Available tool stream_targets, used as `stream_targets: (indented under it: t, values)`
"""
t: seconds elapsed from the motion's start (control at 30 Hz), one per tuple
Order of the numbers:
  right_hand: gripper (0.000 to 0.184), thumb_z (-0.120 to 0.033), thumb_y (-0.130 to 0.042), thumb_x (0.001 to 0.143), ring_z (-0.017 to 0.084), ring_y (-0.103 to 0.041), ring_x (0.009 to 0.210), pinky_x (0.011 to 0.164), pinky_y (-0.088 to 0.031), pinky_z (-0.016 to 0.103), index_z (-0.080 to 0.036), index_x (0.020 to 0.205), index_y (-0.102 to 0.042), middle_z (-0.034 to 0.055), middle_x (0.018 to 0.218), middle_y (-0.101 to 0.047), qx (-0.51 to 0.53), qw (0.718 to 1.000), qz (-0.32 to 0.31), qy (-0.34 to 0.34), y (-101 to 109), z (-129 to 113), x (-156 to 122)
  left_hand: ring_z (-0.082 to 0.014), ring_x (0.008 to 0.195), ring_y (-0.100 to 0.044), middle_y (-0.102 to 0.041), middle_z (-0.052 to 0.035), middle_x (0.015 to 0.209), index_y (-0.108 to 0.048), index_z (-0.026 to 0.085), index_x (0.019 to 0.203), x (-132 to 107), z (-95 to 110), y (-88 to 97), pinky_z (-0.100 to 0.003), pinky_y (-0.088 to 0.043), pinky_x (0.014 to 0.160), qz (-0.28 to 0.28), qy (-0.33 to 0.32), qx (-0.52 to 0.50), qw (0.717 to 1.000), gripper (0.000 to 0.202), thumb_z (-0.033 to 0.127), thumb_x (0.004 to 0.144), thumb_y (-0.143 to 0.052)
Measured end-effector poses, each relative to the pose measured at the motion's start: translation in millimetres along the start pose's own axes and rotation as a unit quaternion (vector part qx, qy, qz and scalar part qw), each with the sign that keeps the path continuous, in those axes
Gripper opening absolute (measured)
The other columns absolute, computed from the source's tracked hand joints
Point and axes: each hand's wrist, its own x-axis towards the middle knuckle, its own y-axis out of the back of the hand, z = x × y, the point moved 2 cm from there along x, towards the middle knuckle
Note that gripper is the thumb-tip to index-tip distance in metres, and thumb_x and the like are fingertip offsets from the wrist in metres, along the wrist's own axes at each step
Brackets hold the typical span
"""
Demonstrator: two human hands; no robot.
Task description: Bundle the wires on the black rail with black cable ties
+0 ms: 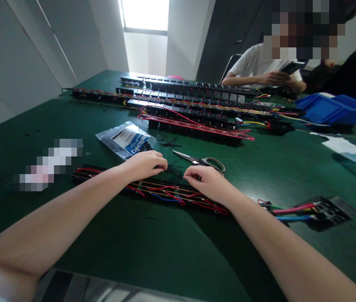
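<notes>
In front of me lies a long black power strip with its open side up, showing red, blue and yellowish wires. My left hand is above its back edge, thumb and fingers drawn together beside a small pile of thin black cable ties. My right hand is closed in a pinch over the strip, on the other side of the pile. What either hand's fingertips hold is too small to tell. Scissors with grey handles lie just behind my right hand. Behind my left hand is a clear plastic bag with black ties inside.
Several similar wired strips lie across the back of the green table. More loose ties lie near the bag. Thick cables lead to a black connector block at right. Blue bins and a seated person are beyond.
</notes>
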Motion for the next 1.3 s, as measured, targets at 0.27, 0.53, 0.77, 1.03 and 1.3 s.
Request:
stream_targets:
  t: [0.27,0.53,0.77,1.03,1.3]
  values:
    - [0.017,-0.020,-0.054,0.089,0.014,-0.056,0.066,0.064,-0.041,0.027,-0.019,0.085,-0.070,0.0018,0.075,-0.068,-0.035,0.999,0.015,0.005,-1.9,-0.9,0.1,-0.0194,0.095,-0.065,-0.070,-0.0030,0.099,-0.070,0.022,0.097,-0.3,3.4,2.2,-0.028,-0.047,0.079,0.029,0.002,0.009,1.000,0.022,0.027,0.094,-0.049]
    - [0.011,-0.020,-0.058,0.088,0.016,-0.059,0.069,0.064,-0.042,0.028,-0.019,0.086,-0.068,0.0030,0.078,-0.069,-0.077,0.994,0.072,0.002,-0.5,-3.7,-3.1,-0.0214,0.096,-0.064,-0.069,-0.0063,0.101,-0.069,0.019,0.099,-3.7,15.1,11.8,-0.034,-0.047,0.085,0.088,-0.003,0.045,0.995,0.026,0.026,0.098,-0.044]
    - [0.024,-0.024,-0.050,0.097,0.023,-0.064,0.085,0.077,-0.046,0.035,-0.019,0.116,-0.062,0.0100,0.097,-0.071,-0.143,0.973,0.180,0.030,2.2,-12.2,-14.6,-0.0181,0.090,-0.063,-0.069,-0.0056,0.097,-0.066,0.017,0.097,-12.4,48.7,13.4,-0.032,-0.048,0.083,0.241,-0.066,0.099,0.963,0.026,0.026,0.101,-0.042]
    - [0.029,-0.027,-0.043,0.103,0.020,-0.060,0.080,0.075,-0.043,0.033,-0.019,0.093,-0.069,0.0082,0.089,-0.072,-0.249,0.945,0.118,0.175,-3.6,-17.3,-17.8,-0.0162,0.091,-0.062,-0.069,-0.0038,0.098,-0.064,0.019,0.099,-14.3,61.5,-0.4,-0.030,-0.048,0.086,0.248,-0.136,0.063,0.957,0.020,0.025,0.101,-0.045]
    - [0.015,-0.026,-0.056,0.096,0.020,-0.063,0.087,0.079,-0.049,0.033,-0.020,0.092,-0.069,0.0078,0.093,-0.072,-0.004,0.974,0.205,0.098,7.8,-16.8,-20.2,-0.0134,0.087,-0.060,-0.066,-0.0030,0.096,-0.060,0.017,0.099,-10.4,50.6,6.3,-0.025,-0.047,0.081,0.225,-0.028,-0.148,0.963,0.015,0.017,0.095,-0.046]
